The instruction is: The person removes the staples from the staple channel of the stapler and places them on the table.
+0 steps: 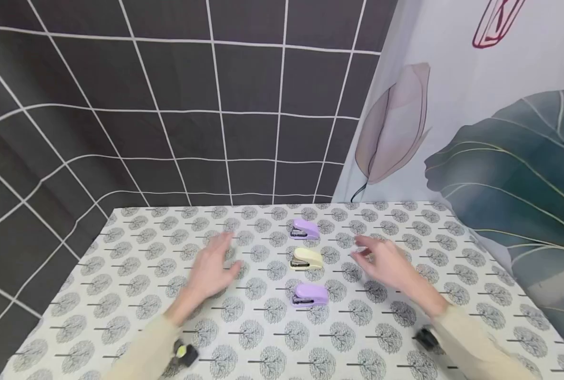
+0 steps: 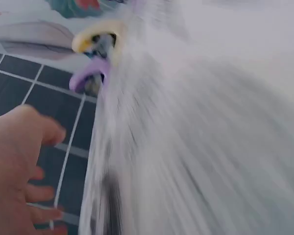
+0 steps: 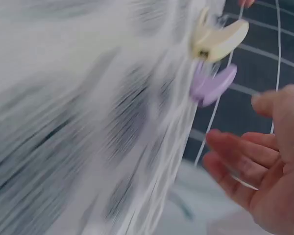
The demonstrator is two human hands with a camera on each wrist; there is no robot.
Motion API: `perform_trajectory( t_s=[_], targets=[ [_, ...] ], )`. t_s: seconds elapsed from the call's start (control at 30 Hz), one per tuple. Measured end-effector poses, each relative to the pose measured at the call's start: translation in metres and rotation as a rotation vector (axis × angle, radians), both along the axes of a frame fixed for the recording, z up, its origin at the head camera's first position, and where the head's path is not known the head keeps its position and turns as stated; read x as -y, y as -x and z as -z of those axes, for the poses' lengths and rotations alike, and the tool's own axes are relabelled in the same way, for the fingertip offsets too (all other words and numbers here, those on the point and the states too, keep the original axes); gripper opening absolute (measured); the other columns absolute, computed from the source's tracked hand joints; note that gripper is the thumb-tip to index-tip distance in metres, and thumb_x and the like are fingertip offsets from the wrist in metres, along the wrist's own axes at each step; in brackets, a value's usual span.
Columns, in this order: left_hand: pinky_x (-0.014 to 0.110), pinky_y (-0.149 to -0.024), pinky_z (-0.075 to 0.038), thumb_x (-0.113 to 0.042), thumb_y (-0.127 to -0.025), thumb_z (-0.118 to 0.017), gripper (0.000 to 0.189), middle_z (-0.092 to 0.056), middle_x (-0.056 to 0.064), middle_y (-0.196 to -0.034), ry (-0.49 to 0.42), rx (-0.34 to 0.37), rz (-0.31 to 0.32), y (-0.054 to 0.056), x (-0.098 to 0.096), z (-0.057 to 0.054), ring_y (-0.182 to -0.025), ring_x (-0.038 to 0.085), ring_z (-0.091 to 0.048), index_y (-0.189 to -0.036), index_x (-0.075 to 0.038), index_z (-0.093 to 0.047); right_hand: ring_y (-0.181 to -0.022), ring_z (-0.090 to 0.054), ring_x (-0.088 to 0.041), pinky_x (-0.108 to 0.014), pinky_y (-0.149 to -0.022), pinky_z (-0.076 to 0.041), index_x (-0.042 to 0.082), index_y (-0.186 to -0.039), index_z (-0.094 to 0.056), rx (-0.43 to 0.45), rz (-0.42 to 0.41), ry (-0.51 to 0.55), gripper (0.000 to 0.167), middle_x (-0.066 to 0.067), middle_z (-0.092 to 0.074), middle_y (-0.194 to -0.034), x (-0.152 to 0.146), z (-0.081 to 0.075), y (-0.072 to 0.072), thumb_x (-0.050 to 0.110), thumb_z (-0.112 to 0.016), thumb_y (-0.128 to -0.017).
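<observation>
Three small staplers stand in a column on the table: a purple stapler (image 1: 304, 229) at the back, a cream stapler (image 1: 306, 259) in the middle and another purple stapler (image 1: 309, 295) nearest the front. My left hand (image 1: 212, 270) hovers left of the column with fingers spread and nothing in it. On the other side, my right hand (image 1: 385, 262) is held with loosely bent fingers, also holding nothing. The right wrist view shows the cream stapler (image 3: 219, 39) and a purple one (image 3: 213, 84) beyond my right hand (image 3: 264, 156); both wrist views are blurred.
A white cloth with a tree print (image 1: 244, 338) covers the table. Behind it hangs a dark curtain with a white grid (image 1: 248, 137); a pale curtain with leaf designs (image 1: 405, 126) hangs at the right. A black wrist camera (image 1: 185, 352) sits under my left wrist.
</observation>
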State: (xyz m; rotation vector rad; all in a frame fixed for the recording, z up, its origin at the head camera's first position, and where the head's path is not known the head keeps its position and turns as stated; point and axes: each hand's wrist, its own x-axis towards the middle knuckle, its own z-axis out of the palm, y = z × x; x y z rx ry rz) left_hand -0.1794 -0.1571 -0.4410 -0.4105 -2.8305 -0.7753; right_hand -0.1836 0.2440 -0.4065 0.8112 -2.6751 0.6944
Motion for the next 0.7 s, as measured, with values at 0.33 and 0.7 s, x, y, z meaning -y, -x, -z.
perform_trajectory(
  t_s=[0.33,0.7],
  targets=[
    [0.034,-0.083,-0.051,-0.007,-0.081,-0.079,0.043,-0.066,0.008,-0.106,-0.366,0.190,0.112,0.080,-0.101,0.024,-0.089,0.019,-0.060,-0.121,-0.002,-0.066,-0.093,-0.062,-0.035,-0.045,-0.080,-0.055,-0.007,-0.126,-0.058,0.218,-0.023,0.000,0.041,-0.031,-0.057,-0.115,0.089,0.003,0.076,-0.001,-0.069,-0.087],
    [0.043,-0.090,-0.043,-0.012,-0.081,-0.082,0.028,-0.068,0.001,-0.097,-0.315,0.116,0.101,0.099,-0.118,0.033,-0.089,0.020,-0.057,-0.107,-0.007,-0.073,-0.090,-0.060,-0.033,-0.047,-0.081,-0.054,-0.001,-0.117,-0.066,0.093,-0.100,-0.162,0.035,-0.020,-0.063,-0.100,0.109,0.002,0.093,-0.007,-0.070,-0.084]
  ],
)
